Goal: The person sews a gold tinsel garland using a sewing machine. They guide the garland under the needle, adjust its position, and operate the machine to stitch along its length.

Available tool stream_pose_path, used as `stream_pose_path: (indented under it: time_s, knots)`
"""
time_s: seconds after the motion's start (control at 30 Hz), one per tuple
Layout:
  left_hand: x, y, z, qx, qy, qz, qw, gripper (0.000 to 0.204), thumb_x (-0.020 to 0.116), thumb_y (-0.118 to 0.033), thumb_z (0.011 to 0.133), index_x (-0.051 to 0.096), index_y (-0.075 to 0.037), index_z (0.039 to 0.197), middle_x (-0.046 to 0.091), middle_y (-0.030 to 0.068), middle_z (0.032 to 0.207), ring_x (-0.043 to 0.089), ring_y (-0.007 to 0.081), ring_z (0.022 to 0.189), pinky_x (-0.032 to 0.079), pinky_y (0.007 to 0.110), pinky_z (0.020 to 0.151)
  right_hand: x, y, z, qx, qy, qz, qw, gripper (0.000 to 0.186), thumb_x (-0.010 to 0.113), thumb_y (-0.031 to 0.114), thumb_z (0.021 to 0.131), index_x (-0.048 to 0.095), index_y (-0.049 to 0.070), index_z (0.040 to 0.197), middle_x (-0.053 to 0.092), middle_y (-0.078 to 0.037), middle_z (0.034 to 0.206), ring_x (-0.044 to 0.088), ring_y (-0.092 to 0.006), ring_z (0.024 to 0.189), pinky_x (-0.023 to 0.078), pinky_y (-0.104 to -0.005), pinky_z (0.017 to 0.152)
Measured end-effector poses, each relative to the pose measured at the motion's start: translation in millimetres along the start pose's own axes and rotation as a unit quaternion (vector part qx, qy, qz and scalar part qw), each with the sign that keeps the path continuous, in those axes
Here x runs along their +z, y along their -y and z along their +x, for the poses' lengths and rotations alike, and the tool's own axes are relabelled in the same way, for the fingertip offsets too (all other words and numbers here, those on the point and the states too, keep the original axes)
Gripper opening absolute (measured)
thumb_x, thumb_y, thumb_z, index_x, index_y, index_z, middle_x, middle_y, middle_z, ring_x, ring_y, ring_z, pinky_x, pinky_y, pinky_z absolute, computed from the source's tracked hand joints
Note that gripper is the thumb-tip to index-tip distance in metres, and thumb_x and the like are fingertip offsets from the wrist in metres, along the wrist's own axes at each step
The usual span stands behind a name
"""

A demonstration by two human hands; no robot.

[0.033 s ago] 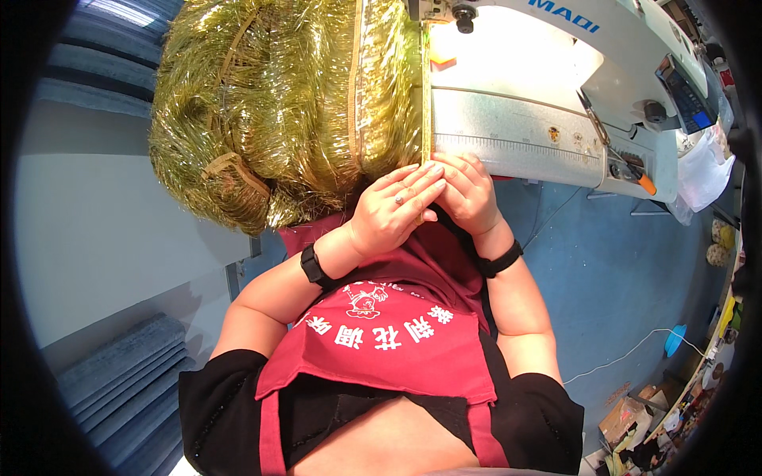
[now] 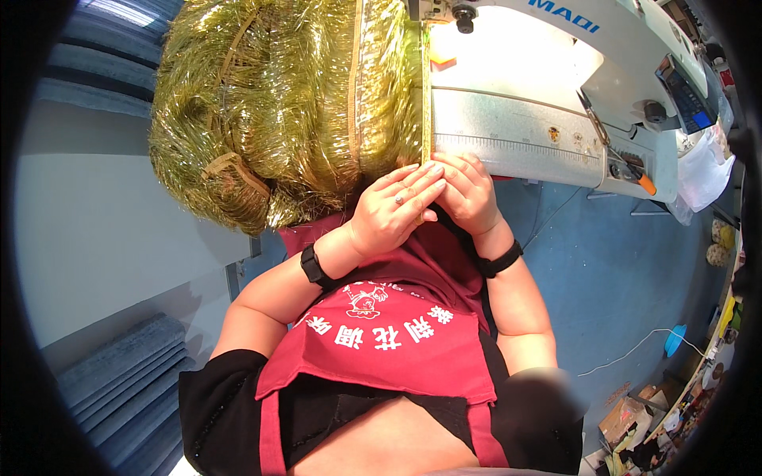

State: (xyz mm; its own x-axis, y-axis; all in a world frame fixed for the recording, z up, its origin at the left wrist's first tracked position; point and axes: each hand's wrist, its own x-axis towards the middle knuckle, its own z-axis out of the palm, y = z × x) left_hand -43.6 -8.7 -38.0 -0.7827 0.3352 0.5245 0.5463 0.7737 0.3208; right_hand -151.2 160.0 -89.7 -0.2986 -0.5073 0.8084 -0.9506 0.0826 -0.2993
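Observation:
A narrow yellow strip [image 2: 426,119] runs from the sewing machine's head [image 2: 464,20] down to my hands, along the right side of a big heap of shiny gold-green tinsel [image 2: 286,95] with tan tapes. My left hand [image 2: 393,210] wears a ring and has its fingertips pressed together over the strip's lower end. Touching it on the right, my right hand [image 2: 468,198] is curled on the same strip, just below the machine's metal bed [image 2: 508,143]. The fingers hide the end of the strip. My red apron [image 2: 373,349] lies beneath both forearms.
Dark-handled tools, one orange-handled [image 2: 644,182], lie at the bed's right end beside a control panel [image 2: 683,95] and white plastic [image 2: 706,170]. A pale surface [image 2: 119,238] is on the left. Cluttered goods and cartons [image 2: 627,412] line the lower right, near a cord on the blue floor [image 2: 603,301].

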Motion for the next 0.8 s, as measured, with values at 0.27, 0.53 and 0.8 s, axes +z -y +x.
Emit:
stream_pose_path:
  time_s: [0.27, 0.53, 0.8]
  knots:
    - [0.9, 0.8, 1.4, 0.000, -0.004, -0.008, 1.000, 0.042, 0.061, -0.025, 0.101, 0.063, 0.004, 0.131, 0.064, 0.0210, 0.137, 0.061, 0.0357, 0.130, 0.047, 0.048, 0.110, 0.8, -0.1, -0.2, 0.001, -0.001, -0.015, 1.000, 0.019, 0.067, 0.014, 0.081, 0.068, 0.003, 0.096, 0.072, -0.012, 0.110, 0.069, -0.0284, 0.107, 0.053, -0.0439, 0.096]
    - [0.6, 1.6, 2.6, -0.002, -0.004, -0.004, 1.000, 0.042, 0.060, -0.025, 0.101, 0.062, 0.004, 0.132, 0.064, 0.0210, 0.137, 0.061, 0.0355, 0.130, 0.047, 0.048, 0.110, -0.4, -1.3, 3.5, -0.004, -0.003, -0.019, 1.000, 0.017, 0.065, 0.014, 0.082, 0.069, 0.003, 0.095, 0.073, -0.012, 0.111, 0.069, -0.0275, 0.106, 0.052, -0.0426, 0.096]
    - [-1.1, 3.5, 5.3, -0.007, -0.007, -0.002, 1.000, 0.042, 0.061, -0.024, 0.100, 0.062, 0.004, 0.133, 0.064, 0.0208, 0.137, 0.061, 0.0345, 0.131, 0.046, 0.048, 0.110, 0.1, -2.1, 8.7, -0.001, -0.003, -0.028, 1.000, 0.018, 0.065, 0.014, 0.082, 0.070, 0.003, 0.095, 0.073, -0.012, 0.109, 0.069, -0.0275, 0.105, 0.053, -0.0424, 0.094]
